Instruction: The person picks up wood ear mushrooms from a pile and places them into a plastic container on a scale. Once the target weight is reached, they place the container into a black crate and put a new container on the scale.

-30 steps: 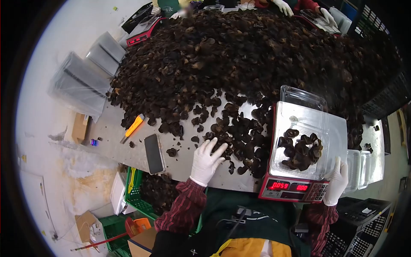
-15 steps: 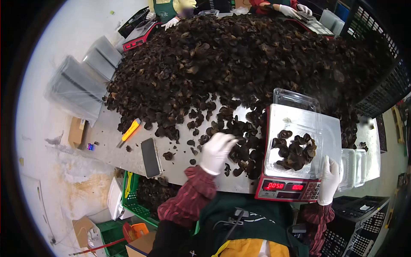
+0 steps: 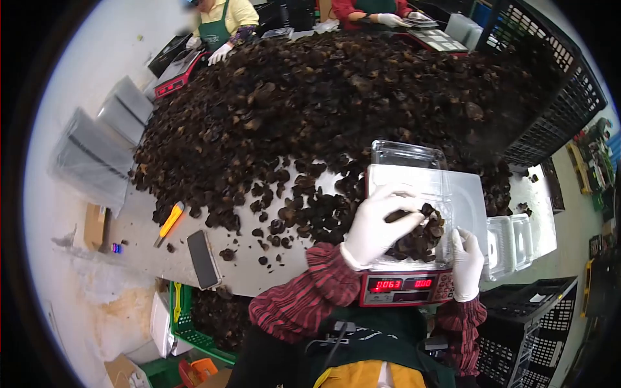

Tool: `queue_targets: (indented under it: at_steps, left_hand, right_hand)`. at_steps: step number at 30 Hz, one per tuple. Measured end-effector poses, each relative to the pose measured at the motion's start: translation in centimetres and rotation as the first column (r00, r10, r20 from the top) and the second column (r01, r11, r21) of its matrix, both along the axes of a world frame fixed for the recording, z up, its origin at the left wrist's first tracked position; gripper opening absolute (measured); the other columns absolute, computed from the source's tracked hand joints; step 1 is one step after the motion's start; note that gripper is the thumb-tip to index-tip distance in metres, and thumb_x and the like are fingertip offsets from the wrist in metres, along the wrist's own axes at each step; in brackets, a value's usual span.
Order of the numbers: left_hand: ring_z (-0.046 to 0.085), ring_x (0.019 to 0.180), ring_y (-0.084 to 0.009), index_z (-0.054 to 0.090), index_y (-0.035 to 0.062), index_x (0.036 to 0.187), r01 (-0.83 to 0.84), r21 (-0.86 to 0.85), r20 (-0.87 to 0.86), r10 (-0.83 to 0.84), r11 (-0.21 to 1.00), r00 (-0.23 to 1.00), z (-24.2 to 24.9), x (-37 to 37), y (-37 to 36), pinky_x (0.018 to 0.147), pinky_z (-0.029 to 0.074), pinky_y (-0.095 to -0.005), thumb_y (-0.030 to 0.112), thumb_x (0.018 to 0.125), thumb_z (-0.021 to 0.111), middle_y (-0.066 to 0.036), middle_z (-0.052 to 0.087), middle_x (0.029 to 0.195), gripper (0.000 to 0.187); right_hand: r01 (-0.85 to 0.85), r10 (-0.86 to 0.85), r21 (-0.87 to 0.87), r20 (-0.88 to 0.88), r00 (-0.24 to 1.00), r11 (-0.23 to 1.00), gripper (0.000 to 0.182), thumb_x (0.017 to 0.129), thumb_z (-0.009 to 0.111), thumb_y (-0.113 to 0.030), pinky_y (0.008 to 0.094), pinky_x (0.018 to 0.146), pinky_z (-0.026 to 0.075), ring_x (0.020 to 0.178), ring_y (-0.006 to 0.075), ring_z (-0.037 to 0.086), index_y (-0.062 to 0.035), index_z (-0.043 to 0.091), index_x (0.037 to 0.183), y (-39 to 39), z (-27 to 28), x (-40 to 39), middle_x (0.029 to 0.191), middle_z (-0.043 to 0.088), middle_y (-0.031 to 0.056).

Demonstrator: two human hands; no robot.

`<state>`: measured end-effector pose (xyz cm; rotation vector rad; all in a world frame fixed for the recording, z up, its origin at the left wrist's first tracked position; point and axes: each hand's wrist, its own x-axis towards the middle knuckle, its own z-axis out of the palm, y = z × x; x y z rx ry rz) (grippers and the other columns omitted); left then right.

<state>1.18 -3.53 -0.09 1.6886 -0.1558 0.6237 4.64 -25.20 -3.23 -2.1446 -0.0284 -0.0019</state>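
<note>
Atop the scale (image 3: 404,294): a clear tray (image 3: 436,187) bore a clump of dark pieces (image 3: 420,247).
Left hand (image 3: 381,226): gloved, above the scale, fingertips at the clump; whether the grip was clamped on a piece, I could not tell.
Right hand (image 3: 467,265): gloved, at the scale's right side, fingertips by the tray's edge; grip together or apart, I could not tell.
Pile (image 3: 310,97): more dark pieces, heaped on the counter (image 3: 249,275) behind the scale.
Phone (image 3: 204,258): flat, left of the scale.
Cutter (image 3: 171,221): farther left of the scale than the phone.
Spare trays (image 3: 501,246): just right of the scale.
</note>
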Motion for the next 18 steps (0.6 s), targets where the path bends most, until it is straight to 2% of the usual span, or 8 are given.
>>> queue_targets:
  at_steps: [2,4,6,11,13,14,16,18]
  left_hand:
    - [0.058,0.095,-0.0161,0.067,0.0004,0.086,0.074,-0.286,-0.186,-0.131,0.955,0.974,-0.1,-0.6,0.9,0.08,0.046,-0.0253,0.002,0.078,0.069,-0.009,0.062,0.1,0.008]
    - [0.058,0.089,-0.0112,0.066,-0.0008,0.091,0.105,-0.354,-0.12,-0.157,0.929,0.98,-0.6,-0.7,1.2,0.077,0.046,-0.0232,0.004,0.083,0.066,-0.006,0.063,0.095,0.009]
    - [0.058,0.086,-0.0107,0.062,-0.0026,0.095,0.072,-0.677,-0.27,-0.338,0.733,0.901,-1.0,-0.8,1.6,0.077,0.047,-0.0254,0.001,0.088,0.058,-0.006,0.063,0.093,0.009]
    - [0.058,0.087,-0.0103,0.061,-0.0025,0.098,0.085,-0.788,-0.227,-0.416,0.61,0.881,-1.6,-0.4,1.2,0.08,0.046,-0.0252,0.002,0.089,0.056,-0.005,0.063,0.092,0.011]
    - [0.058,0.091,-0.0111,0.063,-0.0018,0.094,0.11,-0.622,-0.224,-0.311,0.775,0.924,-1.3,-0.4,0.8,0.081,0.046,-0.0256,0.002,0.088,0.058,-0.007,0.062,0.097,0.009]
    - [0.058,0.091,-0.0111,0.063,-0.0018,0.094,0.116,-0.627,-0.222,-0.32,0.771,0.921,-1.0,-0.4,0.5,0.081,0.046,-0.0256,0.002,0.088,0.058,-0.007,0.062,0.097,0.009]
    - [0.056,0.096,-0.0114,0.065,-0.0007,0.088,0.141,-0.282,-0.191,-0.2,0.949,0.961,-0.4,-0.4,0.1,0.083,0.045,-0.026,0.003,0.084,0.062,-0.01,0.06,0.106,0.006]
    - [0.056,0.107,-0.0217,0.067,0.0024,0.082,0.152,0.007,-0.074,-0.151,0.988,0.986,-0.3,0.1,-0.2,0.093,0.042,-0.0337,0.005,0.076,0.068,-0.014,0.058,0.118,0.007]
  right_hand:
    - [0.013,-0.01,-0.077,0.043,0.999,0.997,0.026,0.092,0.059,-0.017,0.0272,0.07,0.047,0.077,0.0138,0.06,0.0023,0.06,0.109,-0.1,0.0,0.2,0.089,0.067,0.0138]
    - [0.009,-0.005,-0.065,0.07,0.998,0.998,0.026,0.092,0.059,-0.017,0.0272,0.07,0.047,0.077,0.014,0.059,0.0025,0.06,0.109,-0.1,-0.1,0.2,0.09,0.066,0.0141]
    - [0.043,-0.04,-0.033,0.07,0.997,0.999,0.026,0.093,0.059,-0.017,0.0267,0.07,0.047,0.077,0.0136,0.059,0.0025,0.06,0.109,0.3,0.5,0.1,0.088,0.066,0.0125]
    - [0.093,-0.084,-0.03,0.213,0.973,0.995,0.026,0.094,0.058,-0.018,0.0231,0.062,0.045,0.066,0.0096,0.055,0.0031,0.061,0.107,0.2,1.3,0.0,0.077,0.062,0.0059]
    - [0.103,-0.109,0.039,0.215,0.97,0.994,0.025,0.094,0.058,-0.019,0.0205,0.054,0.04,0.057,0.0057,0.049,0.0034,0.061,0.103,0.3,2.2,-0.3,0.071,0.056,0.0018]
    - [0.111,-0.116,0.034,0.216,0.97,0.993,0.025,0.094,0.058,-0.019,0.0205,0.054,0.04,0.057,0.0057,0.049,0.0034,0.061,0.103,0.3,2.2,-0.3,0.071,0.056,0.0018]
    - [0.084,-0.098,0.064,0.273,0.957,0.994,0.024,0.094,0.058,-0.019,0.02,0.049,0.036,0.052,0.0046,0.045,0.0034,0.061,0.101,0.3,2.0,-0.2,0.07,0.055,0.0016]
    - [0.071,-0.073,0.018,0.297,0.952,0.997,0.024,0.094,0.058,-0.02,0.0204,0.051,0.039,0.054,0.0052,0.047,0.003,0.061,0.102,0.3,1.9,-0.4,0.071,0.056,0.0019]
